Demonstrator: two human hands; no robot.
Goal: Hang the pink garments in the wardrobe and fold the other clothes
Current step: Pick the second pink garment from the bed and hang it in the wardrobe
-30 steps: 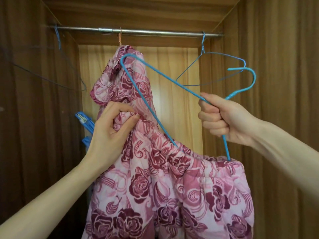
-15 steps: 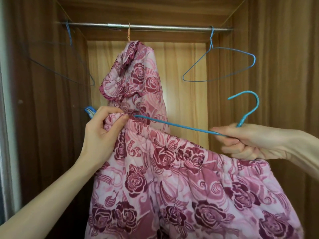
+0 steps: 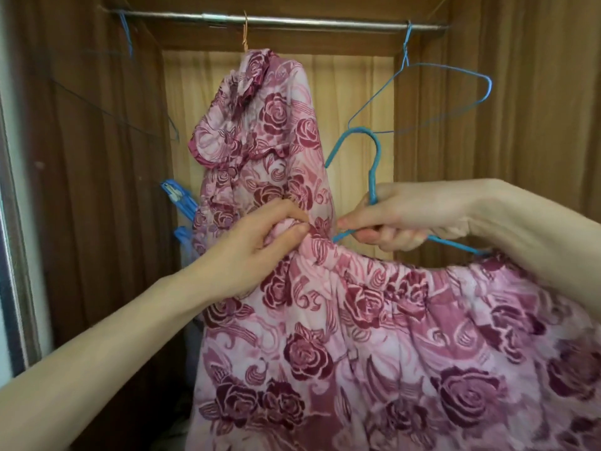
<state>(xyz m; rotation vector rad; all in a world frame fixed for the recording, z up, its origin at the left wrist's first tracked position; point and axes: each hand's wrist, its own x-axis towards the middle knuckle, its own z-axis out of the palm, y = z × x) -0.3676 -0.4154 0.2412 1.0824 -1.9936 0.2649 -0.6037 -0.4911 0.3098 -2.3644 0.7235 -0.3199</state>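
Hanging at the far left of the brown wooden wardrobe (image 3: 97, 190) is a thin dark-blue wire hanger (image 3: 130, 102), hooked over the silver metal rail (image 3: 292, 22). Below it, blue plastic clips (image 3: 177, 196) show beside the cloth. The left hand (image 3: 257, 252) has its fingers (image 3: 292, 213) curled tight, pinching a bunch of the gathered waistband of the pink rose-printed garment (image 3: 374, 336), which drapes down across the lower middle and right. Behind the hand, a second pink rose-printed top (image 3: 266, 125) hangs from the rail on an orange hook (image 3: 246, 34). The right hand (image 3: 409, 216) grips a bright-blue coated wire hanger (image 3: 374, 164), fingers closed round its neck, one arm of it reaching into the waistband. Above, an empty light-blue wire hanger (image 3: 448, 99) hangs on the rail.
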